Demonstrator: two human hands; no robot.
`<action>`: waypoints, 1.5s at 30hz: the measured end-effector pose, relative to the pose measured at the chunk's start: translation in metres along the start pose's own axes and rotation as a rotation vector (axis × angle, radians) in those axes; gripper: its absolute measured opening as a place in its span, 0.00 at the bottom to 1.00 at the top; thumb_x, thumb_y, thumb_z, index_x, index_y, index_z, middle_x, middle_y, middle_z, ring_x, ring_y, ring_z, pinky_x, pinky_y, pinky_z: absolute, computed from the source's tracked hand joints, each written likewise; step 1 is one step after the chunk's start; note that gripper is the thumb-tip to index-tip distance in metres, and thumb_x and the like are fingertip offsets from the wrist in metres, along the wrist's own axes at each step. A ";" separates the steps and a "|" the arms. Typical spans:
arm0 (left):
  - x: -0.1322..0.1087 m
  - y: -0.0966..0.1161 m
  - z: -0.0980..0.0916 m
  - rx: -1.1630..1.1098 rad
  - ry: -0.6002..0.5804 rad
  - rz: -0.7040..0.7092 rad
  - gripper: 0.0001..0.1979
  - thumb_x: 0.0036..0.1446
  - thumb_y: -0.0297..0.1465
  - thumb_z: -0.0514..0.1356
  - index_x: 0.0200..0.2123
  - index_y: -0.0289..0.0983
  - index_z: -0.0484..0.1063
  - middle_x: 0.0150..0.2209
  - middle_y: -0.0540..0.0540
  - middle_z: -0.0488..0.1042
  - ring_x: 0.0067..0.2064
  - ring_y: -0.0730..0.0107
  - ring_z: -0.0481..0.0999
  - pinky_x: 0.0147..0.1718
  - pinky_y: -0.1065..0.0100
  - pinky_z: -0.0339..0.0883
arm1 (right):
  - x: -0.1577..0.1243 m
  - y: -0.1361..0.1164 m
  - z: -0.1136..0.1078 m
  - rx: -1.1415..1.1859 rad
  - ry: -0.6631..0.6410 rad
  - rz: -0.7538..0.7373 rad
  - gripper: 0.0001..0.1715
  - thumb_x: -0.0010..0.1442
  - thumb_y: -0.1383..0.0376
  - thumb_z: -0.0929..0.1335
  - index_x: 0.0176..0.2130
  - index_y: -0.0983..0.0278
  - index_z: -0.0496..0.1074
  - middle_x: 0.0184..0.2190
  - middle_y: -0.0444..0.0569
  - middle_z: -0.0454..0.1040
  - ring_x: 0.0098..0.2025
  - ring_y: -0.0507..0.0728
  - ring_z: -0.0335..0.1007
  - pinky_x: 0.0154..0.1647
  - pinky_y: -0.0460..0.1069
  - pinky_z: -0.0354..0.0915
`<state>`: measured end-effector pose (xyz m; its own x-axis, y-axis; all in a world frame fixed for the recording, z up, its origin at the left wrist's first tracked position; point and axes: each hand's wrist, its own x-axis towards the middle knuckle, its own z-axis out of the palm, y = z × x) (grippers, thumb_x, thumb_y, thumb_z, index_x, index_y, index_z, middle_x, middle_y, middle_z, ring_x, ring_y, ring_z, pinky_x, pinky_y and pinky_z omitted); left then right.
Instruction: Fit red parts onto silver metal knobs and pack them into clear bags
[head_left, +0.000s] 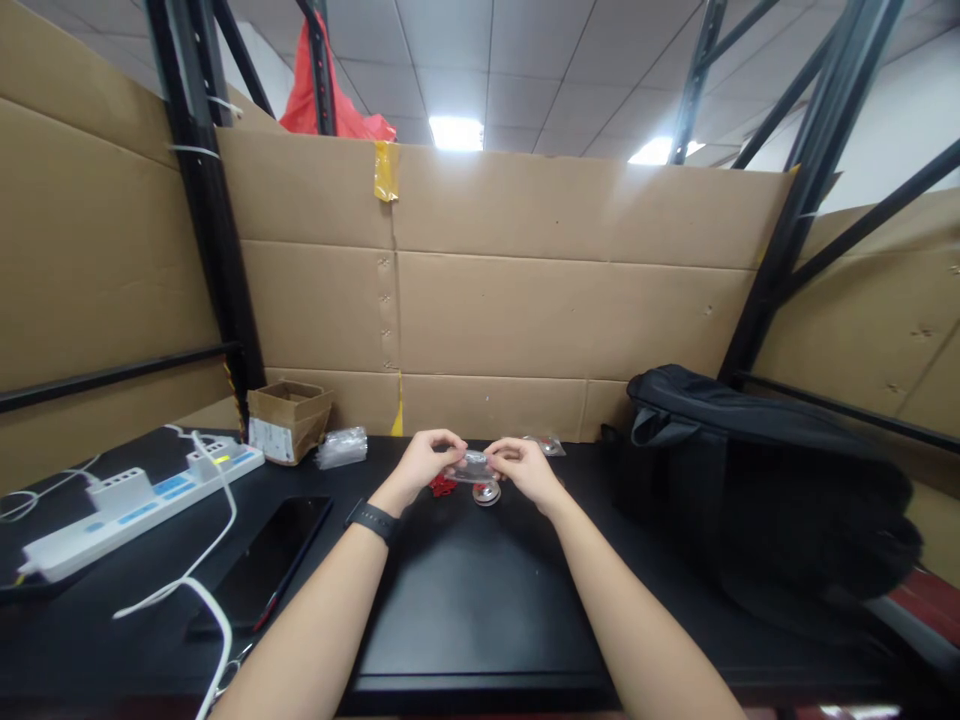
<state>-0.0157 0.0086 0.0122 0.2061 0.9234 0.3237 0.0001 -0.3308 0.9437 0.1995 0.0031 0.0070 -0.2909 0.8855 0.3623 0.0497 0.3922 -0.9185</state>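
Observation:
A small clear plastic bag (472, 467) is stretched between my two hands above the black table. My left hand (429, 462), with a dark watch on its wrist, pinches the bag's left side. The opposite side is pinched by my right hand (525, 468). Just beyond and below the bag lie a red bundle (443, 485), too small to make out, and a round, silvery item (487, 493) with some red on it. Behind my right hand is a clear packet (550, 446) with something small inside.
At left lie a white power strip (142, 512) with plugs and cables, and a dark tablet or phone (270, 560). An open cardboard box (291, 415) and a stack of clear bags (342, 447) stand behind. A black backpack (750, 490) fills the right side. Cardboard walls (510, 300) enclose the table.

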 end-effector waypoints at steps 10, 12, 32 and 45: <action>0.002 -0.004 -0.001 -0.090 -0.017 0.009 0.16 0.44 0.32 0.72 0.37 0.33 0.78 0.39 0.40 0.81 0.38 0.65 0.79 0.39 0.67 0.72 | -0.001 -0.002 0.000 0.038 0.121 0.003 0.20 0.47 0.58 0.76 0.39 0.64 0.79 0.31 0.47 0.78 0.29 0.52 0.70 0.27 0.46 0.63; 0.003 -0.006 -0.001 -0.022 0.003 0.014 0.12 0.46 0.33 0.70 0.34 0.33 0.80 0.35 0.41 0.81 0.35 0.65 0.79 0.37 0.67 0.71 | 0.000 0.000 -0.001 0.027 0.130 -0.004 0.16 0.48 0.59 0.75 0.36 0.65 0.80 0.30 0.48 0.78 0.28 0.52 0.69 0.27 0.46 0.63; -0.025 0.034 0.044 1.218 -0.079 0.630 0.12 0.61 0.29 0.61 0.47 0.44 0.74 0.45 0.46 0.77 0.48 0.61 0.72 0.47 0.60 0.59 | 0.004 0.004 -0.006 0.112 0.278 0.175 0.17 0.47 0.57 0.74 0.34 0.68 0.77 0.25 0.49 0.78 0.22 0.49 0.67 0.20 0.42 0.56; -0.005 0.043 -0.147 1.606 0.247 0.015 0.18 0.62 0.28 0.50 0.45 0.38 0.79 0.43 0.36 0.81 0.47 0.50 0.77 0.44 0.59 0.62 | 0.003 0.013 -0.004 -0.331 -0.034 0.026 0.11 0.53 0.65 0.71 0.39 0.65 0.76 0.33 0.48 0.79 0.28 0.51 0.71 0.30 0.45 0.64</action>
<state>-0.1603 0.0185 0.0611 0.0621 0.8728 0.4840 0.9979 -0.0447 -0.0474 0.2034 0.0114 -0.0032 -0.3168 0.8898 0.3286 0.3640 0.4339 -0.8241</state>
